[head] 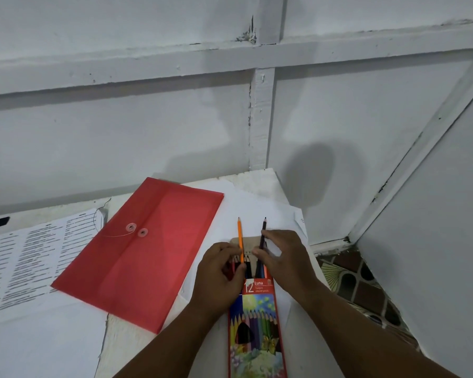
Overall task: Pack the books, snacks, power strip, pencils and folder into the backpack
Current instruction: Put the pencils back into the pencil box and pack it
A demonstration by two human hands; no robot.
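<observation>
A flat box of coloured pencils (257,328) lies on the white table with its flap end open, far end pointing away from me. My left hand (219,276) pinches an orange pencil (240,233) that sticks out of the box. My right hand (281,257) pinches a dark pencil (263,233) that also stands out of the open end. Several more pencil tips show inside the opening between my hands. A red string-tie folder (148,252) lies flat to the left of the box. No backpack is in view.
Printed sheets (25,257) lie at the left, partly under the folder, and blank white sheets (257,205) cover the table (306,350). A white panelled wall stands close behind. The table's right edge drops to a patterned tile floor (366,285).
</observation>
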